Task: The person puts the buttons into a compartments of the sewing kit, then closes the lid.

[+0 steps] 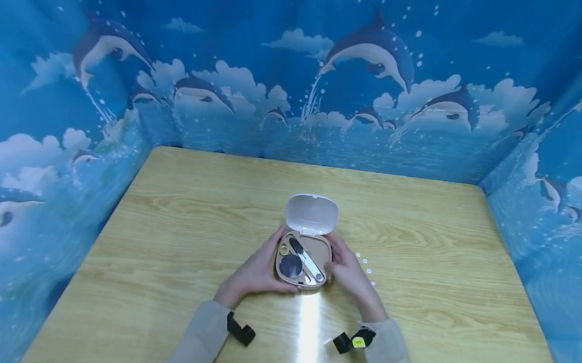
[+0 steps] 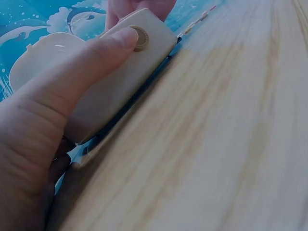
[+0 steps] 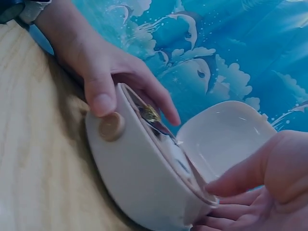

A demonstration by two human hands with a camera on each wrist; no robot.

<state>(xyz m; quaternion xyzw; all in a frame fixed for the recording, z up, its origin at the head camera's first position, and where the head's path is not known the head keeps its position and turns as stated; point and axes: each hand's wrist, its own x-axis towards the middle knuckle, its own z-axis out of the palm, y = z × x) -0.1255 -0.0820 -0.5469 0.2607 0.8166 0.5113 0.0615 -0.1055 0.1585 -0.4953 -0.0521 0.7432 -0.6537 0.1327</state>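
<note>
A small off-white case (image 1: 322, 287) with a round tan button (image 3: 111, 127) on its front stands on the table. Its hinged lid (image 1: 311, 213) is up at the back. Inside lie a dark round disc (image 1: 290, 266), a long white tool with a black end (image 1: 309, 260) and a small gold-coloured piece (image 1: 284, 250). My left hand (image 1: 260, 267) grips the case's left side, its thumb by the button in the left wrist view. My right hand (image 1: 348, 269) holds the right side, thumb at the rim; its fingers are partly hidden behind the case.
Several small white pieces (image 1: 369, 271) lie in a row on the wooden table (image 1: 204, 208), just right of my right hand. A blue curtain (image 1: 254, 131) with dolphins hangs around the table's back and sides.
</note>
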